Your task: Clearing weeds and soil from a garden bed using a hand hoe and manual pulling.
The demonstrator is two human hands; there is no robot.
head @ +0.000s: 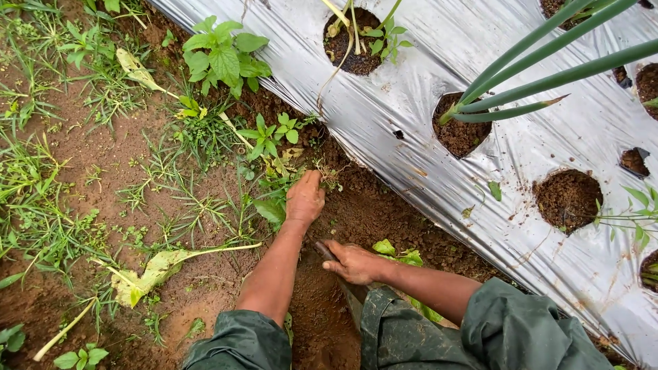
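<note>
Weeding looks under way: beside the silver mulch sheet [480, 164], the left hand [305, 199] has its fingers clenched on a small weed [327, 175], the right hand [353, 262] grips a digging tool [325, 251], so loosening the roots comes next.

I'm looking at bare brown soil [322, 322], damp and clumpy. A silver plastic sheet [480, 48] covers the raised bed on the right, round holes cut through it. Weeds [205, 130] and grass [41, 205] spread over the left side, and wilted leaves [154, 270] lie flat near the bottom-left corner.
</note>
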